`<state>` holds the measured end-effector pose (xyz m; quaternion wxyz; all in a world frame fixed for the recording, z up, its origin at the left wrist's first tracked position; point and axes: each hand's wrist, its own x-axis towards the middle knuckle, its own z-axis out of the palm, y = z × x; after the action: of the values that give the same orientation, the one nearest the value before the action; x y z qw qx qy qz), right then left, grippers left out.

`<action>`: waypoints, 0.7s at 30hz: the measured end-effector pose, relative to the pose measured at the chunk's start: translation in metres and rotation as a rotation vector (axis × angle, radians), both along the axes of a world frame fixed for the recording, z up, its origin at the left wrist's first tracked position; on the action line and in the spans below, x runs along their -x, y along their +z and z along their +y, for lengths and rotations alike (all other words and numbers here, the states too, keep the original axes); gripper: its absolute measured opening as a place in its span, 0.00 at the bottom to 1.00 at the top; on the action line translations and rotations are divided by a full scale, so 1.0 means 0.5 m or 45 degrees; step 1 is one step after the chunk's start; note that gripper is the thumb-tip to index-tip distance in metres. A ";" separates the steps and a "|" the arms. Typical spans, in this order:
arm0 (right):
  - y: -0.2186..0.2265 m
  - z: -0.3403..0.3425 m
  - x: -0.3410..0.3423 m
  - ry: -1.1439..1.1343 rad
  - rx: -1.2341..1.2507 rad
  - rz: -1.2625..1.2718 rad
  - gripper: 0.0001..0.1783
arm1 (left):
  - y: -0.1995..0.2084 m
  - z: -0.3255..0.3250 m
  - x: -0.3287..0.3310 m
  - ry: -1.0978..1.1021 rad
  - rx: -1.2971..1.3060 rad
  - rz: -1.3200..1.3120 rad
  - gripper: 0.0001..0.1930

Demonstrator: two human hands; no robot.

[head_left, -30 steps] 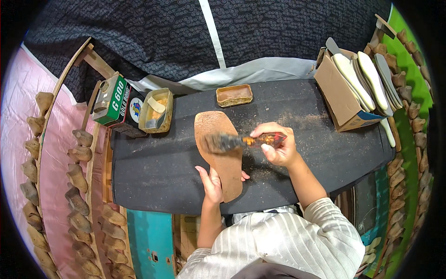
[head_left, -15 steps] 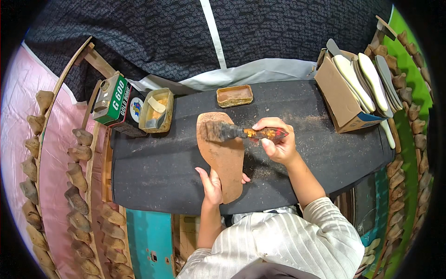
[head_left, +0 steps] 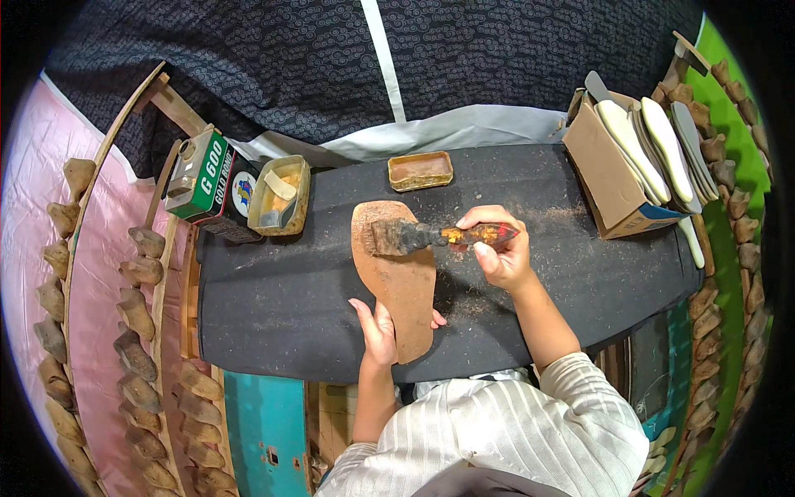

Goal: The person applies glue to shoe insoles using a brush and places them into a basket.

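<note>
A brown shoe sole (head_left: 400, 286) lies lengthwise on the dark work table (head_left: 273, 290). My left hand (head_left: 378, 331) presses flat on its near end, fingers spread. My right hand (head_left: 499, 248) grips the red-and-orange handle of a glue-caked brush (head_left: 406, 237). The brush's dark bristles rest on the far end of the sole, to the left of my hand.
A square tin of yellowish glue (head_left: 280, 196) and a green can (head_left: 201, 174) stand at the table's far left. A small flat tin (head_left: 420, 170) sits beyond the sole. A cardboard box of pale insoles (head_left: 642, 161) stands at the right. Wooden shoe lasts (head_left: 137, 331) line both sides.
The brush has moved up the sole, from its middle toward the far end. My left hand has stayed on the near end.
</note>
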<state>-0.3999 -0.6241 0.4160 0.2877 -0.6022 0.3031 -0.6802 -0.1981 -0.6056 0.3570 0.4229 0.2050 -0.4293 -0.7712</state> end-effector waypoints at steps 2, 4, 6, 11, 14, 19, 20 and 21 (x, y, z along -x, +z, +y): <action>0.005 0.005 0.008 0.100 -0.024 0.135 0.14 | -0.001 -0.002 -0.001 0.031 -0.015 0.005 0.53; 0.008 0.001 0.023 0.169 0.052 0.225 0.15 | 0.010 0.000 0.002 0.065 -0.009 -0.034 0.53; 0.010 0.001 0.028 0.332 0.036 0.322 0.15 | 0.012 0.000 0.002 0.097 -0.005 -0.074 0.53; 0.001 -0.002 0.002 0.076 -0.040 -0.004 0.14 | 0.006 0.000 -0.002 0.029 -0.018 0.008 0.53; -0.002 -0.002 0.001 0.011 -0.050 0.030 0.15 | -0.002 -0.002 -0.003 0.004 0.029 0.019 0.53; 0.010 0.002 0.021 0.245 0.090 0.367 0.16 | 0.004 -0.003 -0.002 0.114 -0.059 -0.010 0.52; 0.012 0.002 0.023 0.246 0.090 0.367 0.16 | 0.009 -0.001 -0.001 0.165 -0.083 -0.043 0.52; 0.013 0.002 0.027 0.283 0.049 0.356 0.17 | 0.007 -0.002 -0.003 0.167 -0.083 -0.043 0.52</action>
<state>-0.4135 -0.6229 0.4223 0.3047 -0.7261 0.2585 -0.5596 -0.1965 -0.6068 0.3606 0.4585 0.2592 -0.3966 -0.7519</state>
